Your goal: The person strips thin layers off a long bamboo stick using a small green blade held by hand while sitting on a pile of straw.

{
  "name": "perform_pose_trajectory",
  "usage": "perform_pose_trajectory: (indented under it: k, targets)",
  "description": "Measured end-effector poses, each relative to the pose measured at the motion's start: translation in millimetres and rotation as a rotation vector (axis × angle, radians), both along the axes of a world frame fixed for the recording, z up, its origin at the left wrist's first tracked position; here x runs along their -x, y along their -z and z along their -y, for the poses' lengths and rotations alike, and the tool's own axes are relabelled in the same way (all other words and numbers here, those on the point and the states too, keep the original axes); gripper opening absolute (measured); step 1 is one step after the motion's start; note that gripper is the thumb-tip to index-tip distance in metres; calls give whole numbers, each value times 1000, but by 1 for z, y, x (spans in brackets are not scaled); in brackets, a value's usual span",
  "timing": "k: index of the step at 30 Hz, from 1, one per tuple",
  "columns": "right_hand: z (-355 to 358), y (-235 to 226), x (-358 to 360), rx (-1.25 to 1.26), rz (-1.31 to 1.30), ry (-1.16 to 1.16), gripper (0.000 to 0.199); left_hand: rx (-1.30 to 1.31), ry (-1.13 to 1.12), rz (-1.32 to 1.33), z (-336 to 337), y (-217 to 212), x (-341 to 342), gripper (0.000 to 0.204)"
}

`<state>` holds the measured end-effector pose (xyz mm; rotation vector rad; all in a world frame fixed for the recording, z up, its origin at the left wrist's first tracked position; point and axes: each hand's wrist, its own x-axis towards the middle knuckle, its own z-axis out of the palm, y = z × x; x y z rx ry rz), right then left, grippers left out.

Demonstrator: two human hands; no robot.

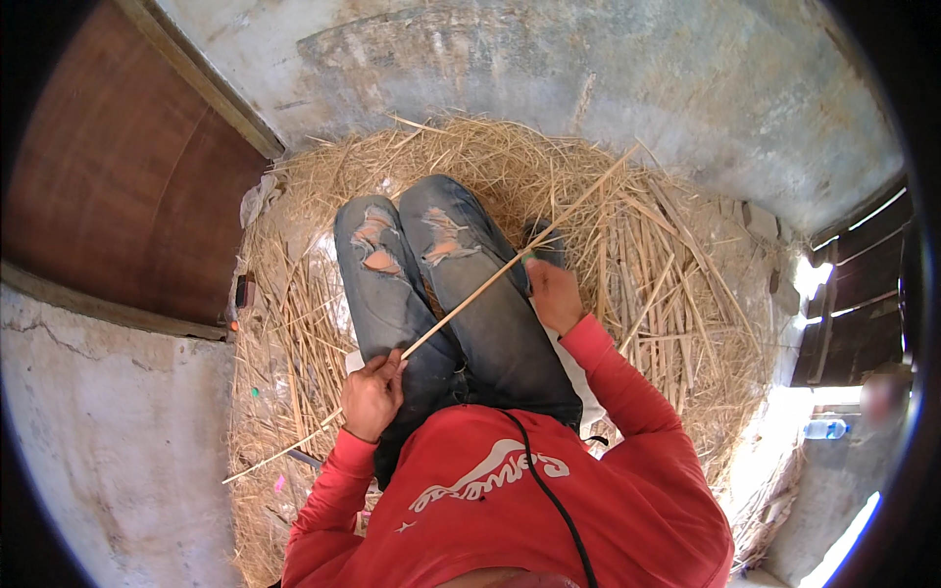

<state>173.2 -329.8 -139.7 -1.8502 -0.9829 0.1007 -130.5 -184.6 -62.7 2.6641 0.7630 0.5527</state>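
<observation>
The left hand (372, 394) is clenched around a long, thin cane strip (490, 279) near its lower part. The right hand (552, 294) grips the same strip higher up, together with a small dark tool (530, 263) whose kind cannot be determined. The strip runs diagonally across the person's knees in torn jeans (441, 284). A straw pile (647, 255) covers the floor all round, bordered by a concrete wall (588, 69).
</observation>
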Motion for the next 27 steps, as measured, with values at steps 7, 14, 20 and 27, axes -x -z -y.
perform_pose_trajectory:
  k: [7,14,20,27]
  targets:
    - [-8,-20,38,231,-43,-62,45,83,37,112,27,9,-86,14]
    - [-9,-20,38,268,3,-118,44,141,68,53,21,1,-100,18]
    - [-3,-29,41,254,-43,-90,44,352,15,-177,-1,-30,-33,30]
    - [-3,-27,36,129,-157,30,43,144,55,15,12,5,-18,27]
